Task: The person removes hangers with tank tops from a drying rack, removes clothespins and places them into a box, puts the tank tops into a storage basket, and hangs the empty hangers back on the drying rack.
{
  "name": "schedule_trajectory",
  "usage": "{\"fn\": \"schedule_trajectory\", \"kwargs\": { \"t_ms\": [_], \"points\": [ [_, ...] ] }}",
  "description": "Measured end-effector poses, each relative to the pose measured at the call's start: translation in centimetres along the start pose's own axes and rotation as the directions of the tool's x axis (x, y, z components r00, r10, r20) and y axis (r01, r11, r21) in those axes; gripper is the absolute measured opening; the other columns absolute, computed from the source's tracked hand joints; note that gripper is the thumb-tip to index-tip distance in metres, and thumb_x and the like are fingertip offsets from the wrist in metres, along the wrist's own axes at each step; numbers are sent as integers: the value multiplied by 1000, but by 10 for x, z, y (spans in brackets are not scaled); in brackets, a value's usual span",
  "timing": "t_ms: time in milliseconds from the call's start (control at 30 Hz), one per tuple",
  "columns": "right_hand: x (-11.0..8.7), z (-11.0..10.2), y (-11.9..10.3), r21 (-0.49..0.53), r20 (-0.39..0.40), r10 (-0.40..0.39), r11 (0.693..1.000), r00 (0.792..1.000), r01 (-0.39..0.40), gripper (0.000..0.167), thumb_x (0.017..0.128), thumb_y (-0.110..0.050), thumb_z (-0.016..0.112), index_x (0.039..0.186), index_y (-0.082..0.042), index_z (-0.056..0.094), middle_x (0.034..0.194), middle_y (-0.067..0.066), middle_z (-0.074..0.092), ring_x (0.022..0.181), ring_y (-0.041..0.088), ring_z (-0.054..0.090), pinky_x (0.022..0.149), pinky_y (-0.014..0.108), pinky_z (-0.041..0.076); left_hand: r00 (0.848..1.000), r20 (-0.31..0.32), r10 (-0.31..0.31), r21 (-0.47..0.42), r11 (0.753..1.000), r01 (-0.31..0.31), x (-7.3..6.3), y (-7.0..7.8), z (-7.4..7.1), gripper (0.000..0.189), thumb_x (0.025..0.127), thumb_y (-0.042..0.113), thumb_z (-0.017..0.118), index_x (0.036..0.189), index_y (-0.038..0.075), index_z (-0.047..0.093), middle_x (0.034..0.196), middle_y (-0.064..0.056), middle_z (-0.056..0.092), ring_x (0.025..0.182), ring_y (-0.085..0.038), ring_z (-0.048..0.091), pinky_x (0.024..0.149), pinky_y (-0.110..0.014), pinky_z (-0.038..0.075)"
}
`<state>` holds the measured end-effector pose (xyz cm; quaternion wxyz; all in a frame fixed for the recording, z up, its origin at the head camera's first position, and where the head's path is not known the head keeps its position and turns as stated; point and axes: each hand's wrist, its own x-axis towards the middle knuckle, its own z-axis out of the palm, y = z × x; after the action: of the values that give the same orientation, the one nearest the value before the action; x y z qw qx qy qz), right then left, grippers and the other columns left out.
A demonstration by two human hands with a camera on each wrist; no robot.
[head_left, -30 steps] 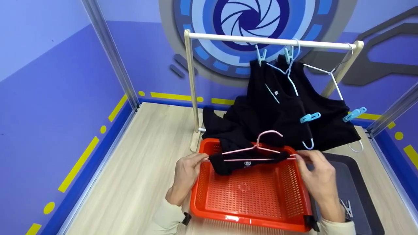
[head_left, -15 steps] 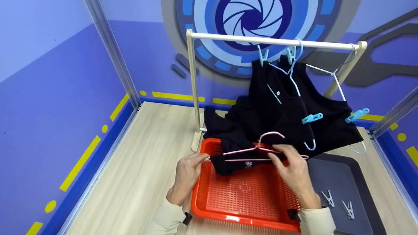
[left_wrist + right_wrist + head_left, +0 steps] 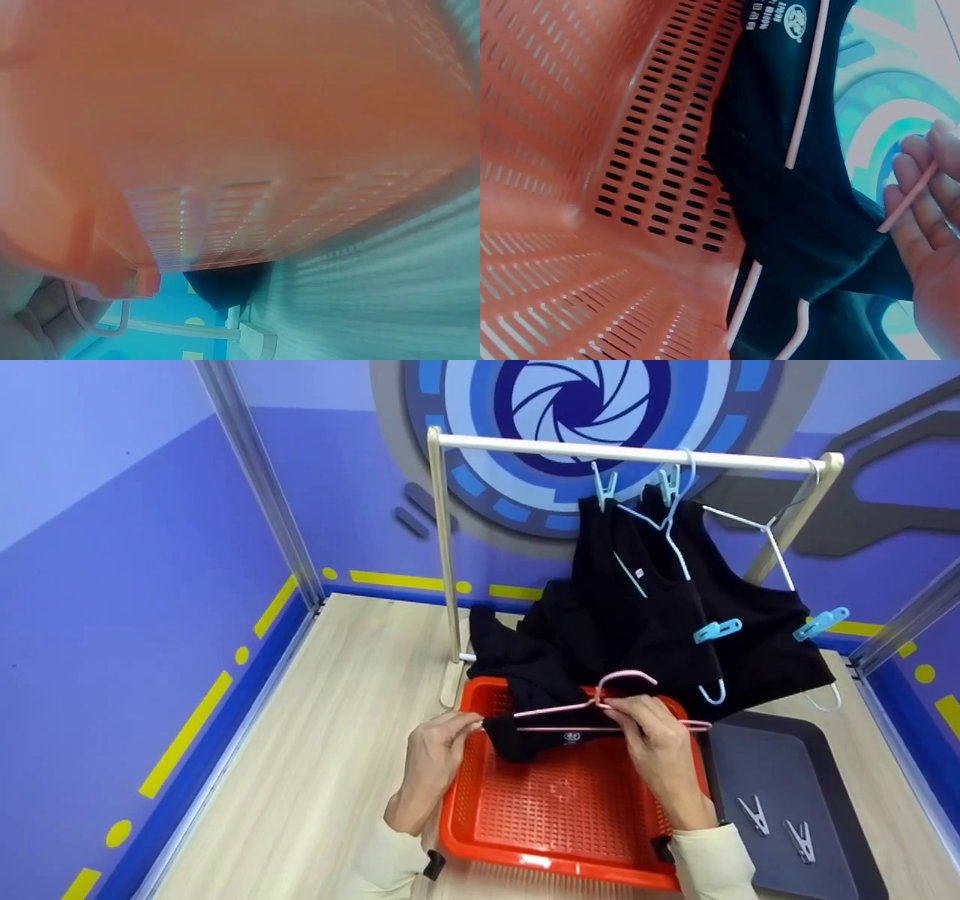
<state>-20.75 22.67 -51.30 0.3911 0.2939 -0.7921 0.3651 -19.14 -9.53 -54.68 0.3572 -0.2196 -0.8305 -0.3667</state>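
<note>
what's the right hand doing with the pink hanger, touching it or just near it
Touching. The right wrist view shows it: the pink hanger has its wire running between the thumb and fingers of the right hand.

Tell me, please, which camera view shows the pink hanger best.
The head view: it shows the pink hanger with hook and lower bar together. Left wrist shows one looped end; right wrist, segments interrupted by black shirt.

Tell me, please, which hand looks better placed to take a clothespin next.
Probably the right hand: it is nearer the dark gray tray and its clothespins, though it would have to release the pink hanger. The left hand, across the red basket, pinches the hanger's left end.
</note>
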Motion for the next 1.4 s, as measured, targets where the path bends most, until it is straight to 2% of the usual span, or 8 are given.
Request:
{"fn": "schedule_trajectory", "kwargs": {
  "t_ms": [133,233,433,633,767,900,1200,1400],
  "points": [
    [-2,0,1,-21,-6,-10,1000,1000,9,29,80,14,83,102,-5,80,93,4,74,82,22,68,77,27,51,999,24,-32,-7,999,32,2,2,0,9,92,5,82,101,4,83,93,-2,78,84,-19,76,75,-36,61],
    [-3,0,0,-24,-22,-4,1000,1000,3,29,80,15,83,101,-5,80,92,4,74,81,23,67,77,27,51,998,35,-47,-23,999,48,4,4,1,14,92,4,82,106,2,82,97,-4,79,88,-20,76,78,-38,61],
    [-3,3,0,1,-39,-7,1000,999,7,31,80,17,82,102,-5,80,95,5,75,85,24,69,85,21,50,999,-2,-51,-50,997,50,7,10,4,22,92,5,82,113,-1,80,108,-10,78,99,-25,75,86,-42,61],
    [-3,6,1,20,-34,-30,999,999,31,33,79,18,82,103,-5,80,96,4,75,85,23,70,86,20,52,999,-47,-19,-79,997,15,13,15,10,20,90,11,87,108,3,83,102,-4,79,94,-20,76,81,-37,61],
    [-4,7,2,21,-28,-30,999,999,31,32,79,17,82,103,-5,80,96,3,75,86,23,70,87,20,52,999,-44,29,-142,989,-35,15,16,13,21,86,8,89,106,4,84,98,-2,80,87,-18,76,77,-33,61],
    [-5,5,3,23,-40,-27,999,999,28,33,79,18,82,103,-4,80,96,4,76,86,24,71,88,19,51,997,-50,64,-167,983,-71,16,15,17,21,83,2,90,104,4,84,96,-2,80,85,-17,76,76,-31,61],
    [-5,5,4,34,-60,-15,999,998,17,34,77,20,82,102,-4,80,96,6,76,86,26,71,90,19,51,994,-71,78,-179,980,-90,15,11,14,20,82,-2,88,101,5,85,94,-2,80,84,-17,77,76,-30,61],
    [-4,3,5,23,-83,6,1000,996,-5,31,79,19,82,101,-2,81,94,6,76,85,27,70,88,20,50,996,-67,56,-166,984,-66,13,4,7,17,84,-2,86,99,5,85,94,-1,80,84,-17,77,75,-29,61]
  ]
}}
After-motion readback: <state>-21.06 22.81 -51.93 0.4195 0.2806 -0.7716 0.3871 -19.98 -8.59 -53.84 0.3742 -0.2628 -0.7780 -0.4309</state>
